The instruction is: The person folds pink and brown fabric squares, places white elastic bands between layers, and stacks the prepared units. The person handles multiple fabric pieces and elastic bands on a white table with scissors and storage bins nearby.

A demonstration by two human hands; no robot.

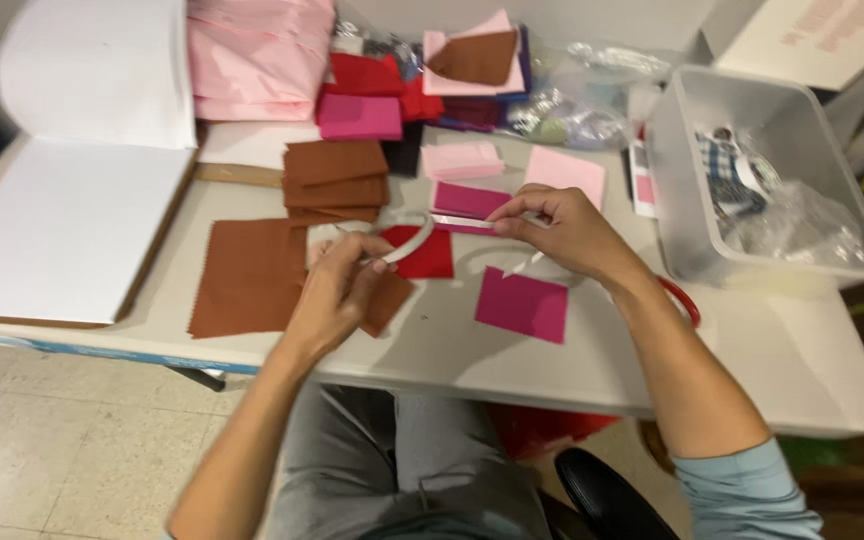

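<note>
Spanning both hands: white strip (pixel 457 222) | axis: left-right above grey table (pixel 752 350), over red fabric square (pixel 427 255) | left hand (pixel 337 290): pinched shut on curled end | right hand (pixel 562 225): fingertips pinching straight end | magenta fabric square (pixel 522 305): nearer right hand

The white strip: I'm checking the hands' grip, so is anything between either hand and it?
Nothing visible. The left hand and right hand both pinch the white strip directly, above the red fabric square.

Grey table (pixel 802 360) with fabric swatches (pixel 248 276), plastic bin (pixel 687 230).
</note>
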